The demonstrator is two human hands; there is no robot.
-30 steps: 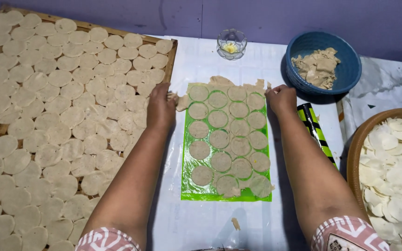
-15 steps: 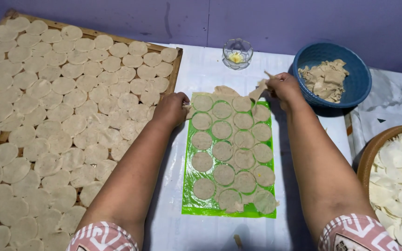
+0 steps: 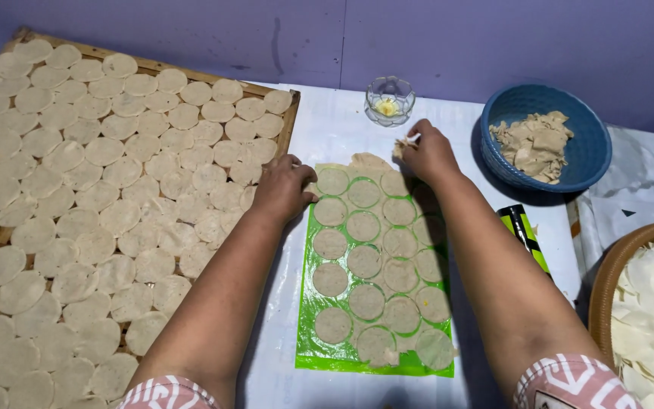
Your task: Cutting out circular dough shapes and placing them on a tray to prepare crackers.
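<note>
Dough rounds already cut on the green mat (image 3: 308, 350), lying on the white-covered desk (image 3: 342, 129). Around seventeen cut rounds (image 3: 366, 261) counted on the mat in roughly four columns, none lifted off yet. Trimmings mostly stripped from between them, judging by the bare green showing; a ragged strip of leftover dough (image 3: 370, 161) along the far edge of the mat not yet cleared, plus small bits near the bottom edge. Right hand (image 3: 427, 154) at the far right corner of the mat, grip narrow, pinched on a scrap of dough (image 3: 403, 144) raised just above the desk. Left hand (image 3: 284, 185) pressed down at the far left corner of the mat, fingers curled and resting on the mat's edge, holding nothing as far as can be seen. One blue bowl (image 3: 546, 136) to the right, near the right hand, holding a heap of scraps. One small glass dish (image 3: 389, 100) beyond the mat with something yellowish inside. One wooden tray (image 3: 291, 125) on the left, nearly full of finished rounds, far more than a hundred, too many to count exactly. One round basket (image 3: 603, 282) at the right edge with a loose pile of rounds, partly out of view. One dark and green tube-shaped thing (image 3: 522, 227) beside the mat, half hidden by the right forearm.
</note>
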